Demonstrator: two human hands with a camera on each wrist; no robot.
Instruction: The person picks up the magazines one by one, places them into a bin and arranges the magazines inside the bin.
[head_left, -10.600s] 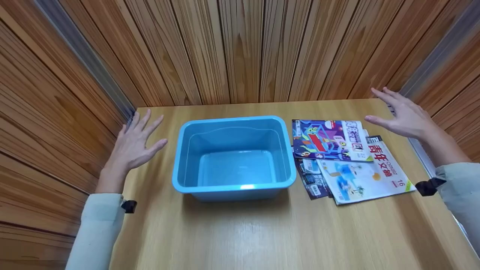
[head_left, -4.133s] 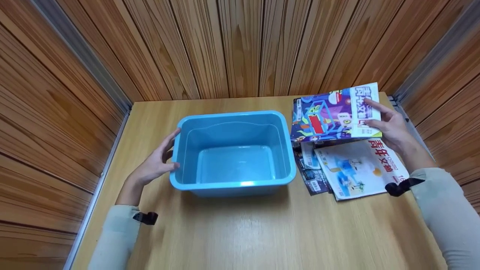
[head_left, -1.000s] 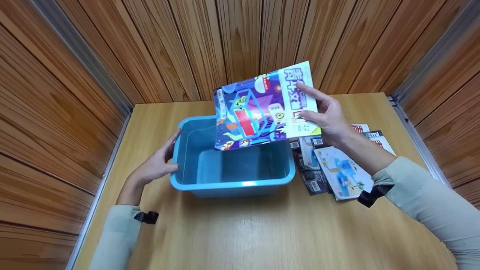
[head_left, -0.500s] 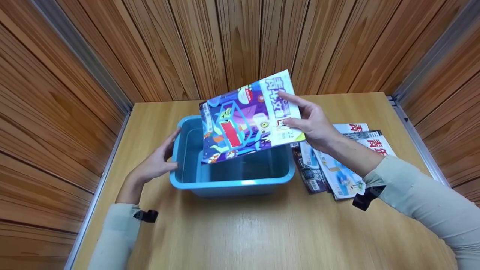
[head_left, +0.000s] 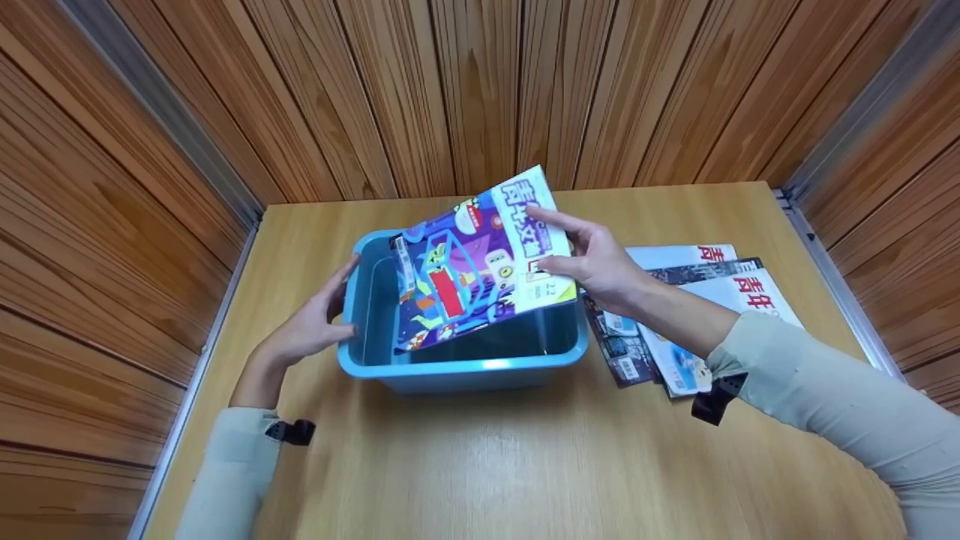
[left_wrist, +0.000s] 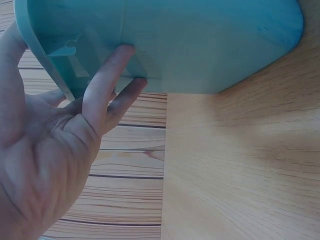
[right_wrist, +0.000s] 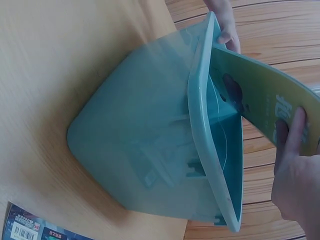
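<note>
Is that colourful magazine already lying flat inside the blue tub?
Not yet. The magazine is tilted, its lower end dipping into the blue tub, while the right hand pinches its upper end above the rim.

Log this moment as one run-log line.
right hand: holds purple magazine tilted into blue bin | left hand: fingers on bin's left wall | remaining magazines: on table

Wooden table [head_left: 487, 465] boxed by seemingly wood-panelled walls [head_left: 465, 90]
</note>
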